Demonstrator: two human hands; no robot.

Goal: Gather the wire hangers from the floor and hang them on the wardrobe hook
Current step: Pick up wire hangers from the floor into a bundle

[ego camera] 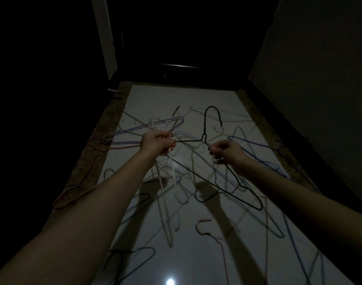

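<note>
Both my arms reach out over a pale glossy floor [196, 254] strewn with several wire hangers. A black wire hanger [204, 128] is held up in the air, hook pointing away. My left hand [156, 141] grips its left shoulder together with a white hanger [172, 167] that dangles below the fist. My right hand [227, 153] pinches the black hanger's right shoulder. Blue hangers [250, 145], a pink hanger [204, 227] and greenish hangers [172, 182] lie tangled beneath. The wardrobe hook is not in view.
A red hanger [93, 145] lies on the brown floor border [87, 167] at left. Dark doors or panels rise on the left and far end; a grey wall [320, 79] stands at right. The room is dim, with a lamp reflection [170, 281] near the bottom.
</note>
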